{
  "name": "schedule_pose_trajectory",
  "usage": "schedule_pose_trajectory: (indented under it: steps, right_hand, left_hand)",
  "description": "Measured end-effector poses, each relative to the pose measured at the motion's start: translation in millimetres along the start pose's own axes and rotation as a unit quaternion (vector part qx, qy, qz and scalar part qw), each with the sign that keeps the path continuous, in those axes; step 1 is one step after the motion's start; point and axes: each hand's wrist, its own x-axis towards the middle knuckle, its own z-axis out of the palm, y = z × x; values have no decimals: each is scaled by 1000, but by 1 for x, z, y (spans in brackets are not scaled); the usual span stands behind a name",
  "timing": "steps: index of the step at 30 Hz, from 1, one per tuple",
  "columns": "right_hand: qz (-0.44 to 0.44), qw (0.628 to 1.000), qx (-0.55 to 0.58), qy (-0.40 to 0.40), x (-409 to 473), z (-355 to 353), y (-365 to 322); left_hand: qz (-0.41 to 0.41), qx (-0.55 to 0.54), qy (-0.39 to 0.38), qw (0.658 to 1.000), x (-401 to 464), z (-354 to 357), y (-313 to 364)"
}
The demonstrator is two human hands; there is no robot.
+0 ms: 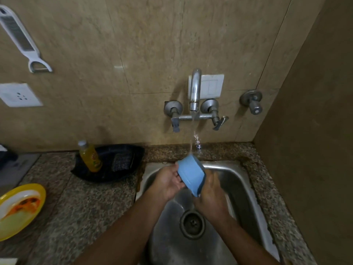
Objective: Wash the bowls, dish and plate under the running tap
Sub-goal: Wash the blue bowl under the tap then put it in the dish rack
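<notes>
— While the water runs, where is the blue bowl (191, 174)?

— Over the steel sink (238, 180), tipped on its side with its outer wall toward the camera and its upper edge meeting the stream from the tap (195, 90). Both hands have it.

— How does each grip sit?

— The left hand (168, 181) is curled round the bowl's left side, fingers pressed on the outer wall, thumb near the upper rim. The right hand (211, 194) is closed on the lower right rim; its fingers go behind the bowl, so I cannot tell how far they reach inside. Neither grip is slack; both are shut on the bowl.

— And below them?

— The round drain (192, 224) lies in the sink floor, under the wrists.

— What else waits to be washed?

— A yellow plate (36, 207) lies on the speckled stone table (86, 203) at far left, well apart from the sink, with a white dish (13, 205) on it carrying orange smears.

— Anything nearer?

— A black tray (114, 175) sits just left of the sink against the wall. A yellow bottle (90, 156) stands upright in it, beside a dark scrub pad (122, 159).

— On the wall?

— A white switch plate (212, 86) behind the tap, a separate valve (253, 101) to the right, a white socket (18, 94) at left, and a white grater (21, 37) hanging above it.
</notes>
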Motion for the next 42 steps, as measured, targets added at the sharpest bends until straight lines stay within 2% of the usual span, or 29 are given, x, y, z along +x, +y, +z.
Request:
schedule_pose_trajectory:
  steps: [2,4,7,9,11,13,14,16,17,18,21,22,24,26,28,31,32,34,35,38,39,41,42]
  right_hand:
    - [-23,998,41,-32,6,-5,5]
    - [-52,995,69,-45,11,-13,10]
    - [-25,994,95,38,31,-20,17]
    - [-26,995,69,63,48,-22,11]
    - [-104,994,7,32,63,-19,2]
    - [-152,988,-24,6,76,-11,3]
    - [-131,991,-24,13,81,-8,3]
    - [-32,998,24,46,88,-1,1]
    - [-10,997,41,62,89,1,-3]
    - [-31,996,46,64,88,0,-10]
    - [-134,990,38,4,81,4,-12]
    - [-108,993,52,12,83,5,-11]
    - [-30,996,75,38,87,6,-17]
    - [-66,996,48,32,83,9,-24]
    - [-110,993,32,16,81,13,-17]
    - [4,994,94,53,86,12,-12]
    - [4,994,97,57,87,11,-16]
    - [-64,994,74,42,82,11,-18]
    - [-69,994,82,35,83,11,-14]
    - [45,983,165,61,85,7,-12]
    - [20,984,161,73,84,5,-18]
    - [-108,985,121,58,78,7,-27]
    - [-139,982,118,48,77,11,-25]
  left_hand:
    - [39,37,10,998,12,7,7]
    - [87,125,25,988,25,12,15]
    - [148,229,55,960,40,21,22]
    - [182,266,77,944,49,30,22]
    - [211,300,96,925,55,36,18]
    - [257,364,141,884,59,37,15]
    - [284,417,170,847,59,36,13]
    - [336,495,212,773,57,34,11]
    - [358,500,223,757,58,32,11]
    - [372,496,229,751,59,31,13]
    - [379,520,239,727,63,29,15]
    - [377,530,244,720,63,29,14]
    - [376,529,256,716,61,31,10]
    - [384,495,257,735,60,30,10]
    - [387,482,263,741,61,29,11]
    - [388,483,283,732,57,30,10]
    - [396,473,289,732,57,30,11]
    - [408,458,294,733,57,29,14]
    - [408,461,298,729,56,28,15]
    - [410,453,303,732,55,27,16]
    - [405,440,302,742,54,28,17]
    - [387,426,298,762,53,29,22]
    - [375,427,297,767,53,30,24]
